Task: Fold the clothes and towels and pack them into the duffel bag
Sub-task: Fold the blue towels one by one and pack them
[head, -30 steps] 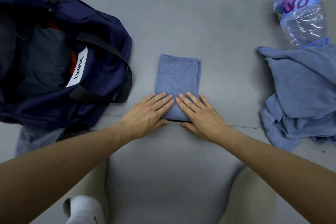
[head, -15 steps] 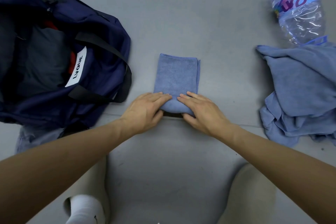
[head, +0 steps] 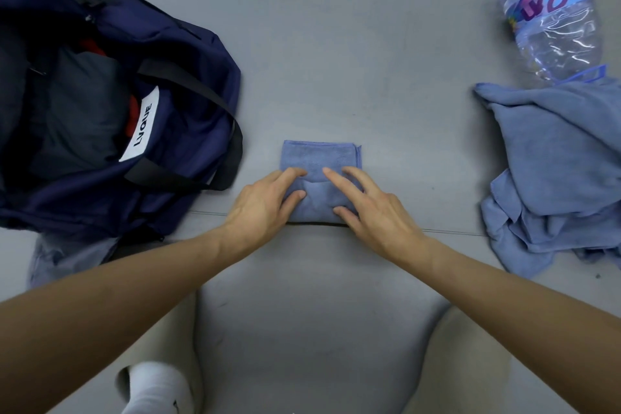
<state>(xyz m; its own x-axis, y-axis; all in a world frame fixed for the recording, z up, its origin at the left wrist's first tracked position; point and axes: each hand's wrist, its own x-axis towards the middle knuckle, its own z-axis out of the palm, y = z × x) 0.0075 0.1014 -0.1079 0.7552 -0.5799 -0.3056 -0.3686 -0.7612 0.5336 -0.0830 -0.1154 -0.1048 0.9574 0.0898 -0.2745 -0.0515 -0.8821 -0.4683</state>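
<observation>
Towel (head: 321,158) | step: final fold, judged | left hand (head: 265,202) pinches flap; right hand (head: 373,212) presses, fingers straight | next: flatten, pack into duffel bag (head: 188,54) beyond left hand

Smooth grey floor (head: 336,44), thin dark seam (head: 453,231) across it, soft even light.
</observation>
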